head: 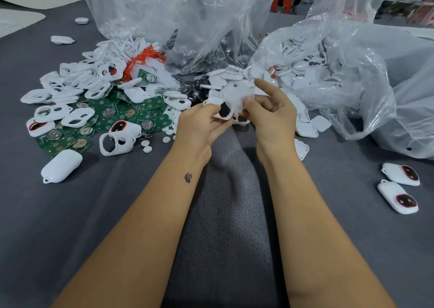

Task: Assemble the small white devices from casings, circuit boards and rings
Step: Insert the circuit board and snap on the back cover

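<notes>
Meanwhile, left hand (199, 122) pinches white casing (223, 112) with black insert; right hand (270, 110) grips white cover (239, 94) above it, forefinger extended; circuit boards (110, 117) heaped left.

Both bare forearms are stretched forward and angled inward, so that the hands are brought close together. The left hand (202, 122) is held with its fingers curled in a pinch. The right hand (272, 110) is also curled in a grip, its forefinger raised.
</notes>
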Action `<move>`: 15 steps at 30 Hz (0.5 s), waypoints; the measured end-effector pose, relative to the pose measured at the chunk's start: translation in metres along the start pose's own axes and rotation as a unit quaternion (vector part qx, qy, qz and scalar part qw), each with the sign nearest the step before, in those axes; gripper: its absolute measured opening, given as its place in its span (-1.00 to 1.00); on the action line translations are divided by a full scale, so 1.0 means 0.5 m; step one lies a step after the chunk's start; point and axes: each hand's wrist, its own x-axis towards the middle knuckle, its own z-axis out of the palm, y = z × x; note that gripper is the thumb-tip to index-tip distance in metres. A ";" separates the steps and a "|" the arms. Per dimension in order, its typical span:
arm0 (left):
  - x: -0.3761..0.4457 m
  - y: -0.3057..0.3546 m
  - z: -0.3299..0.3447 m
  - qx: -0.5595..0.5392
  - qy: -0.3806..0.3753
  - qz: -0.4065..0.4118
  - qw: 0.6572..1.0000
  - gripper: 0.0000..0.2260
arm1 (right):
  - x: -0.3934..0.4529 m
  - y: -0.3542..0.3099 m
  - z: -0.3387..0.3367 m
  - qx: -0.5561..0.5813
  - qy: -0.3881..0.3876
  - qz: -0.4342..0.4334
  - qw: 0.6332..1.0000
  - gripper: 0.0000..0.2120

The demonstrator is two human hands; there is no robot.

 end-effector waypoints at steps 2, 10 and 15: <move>0.002 -0.001 -0.001 -0.003 0.005 0.003 1.000 -0.87 | 0.002 -0.001 0.000 0.020 -0.001 0.018 1.000 -0.78; 0.004 -0.002 -0.001 0.009 -0.001 0.009 1.000 -0.89 | 0.000 -0.010 -0.005 0.090 -0.013 0.066 0.994 -0.84; 0.007 -0.005 -0.001 0.028 -0.001 0.007 1.000 -0.90 | -0.002 -0.020 -0.007 0.208 -0.049 0.118 0.970 -0.77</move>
